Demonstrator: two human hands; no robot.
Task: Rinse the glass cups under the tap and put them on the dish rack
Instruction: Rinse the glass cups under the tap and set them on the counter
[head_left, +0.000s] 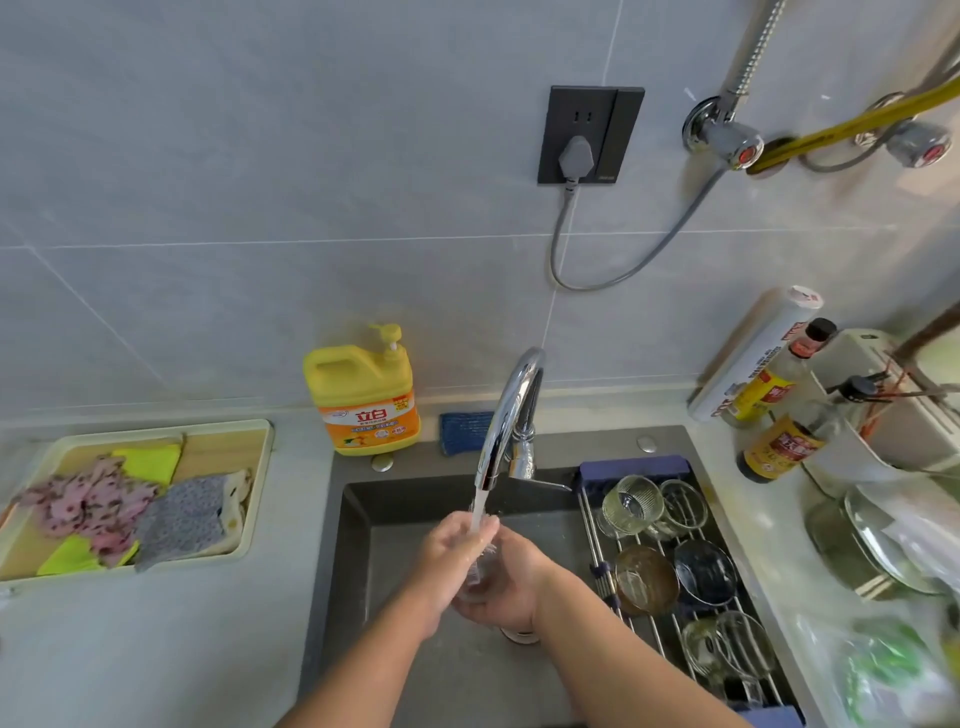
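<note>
Currently rinsing: glass cup (479, 579) is over the sink (395, 519), low under the tap (511, 405), with the water stream (480, 506) landing on it and on the hands. Cup is mostly hidden, and clear glass blurs out, so I can't tell how it is tilted. Left hand (454, 551) has its fingers curled over the cup's upper side; right hand (511, 584) cradles it from below, fingers wrapped round it. Both are holding it.

To do the step well: probably turn the cup so water runs inside and round the rim, keep a firm two-handed hold since wet glass slips, then tip it out before moving.

Dish rack (636, 466) spans the sink's right side, near the hands, and already carries clear cups (631, 504), a brown bowl (647, 579) and a dark bowl (704, 571). Free space looks tight, so pick a gap first. Yellow detergent bottle (363, 395) stands behind the sink.
</note>
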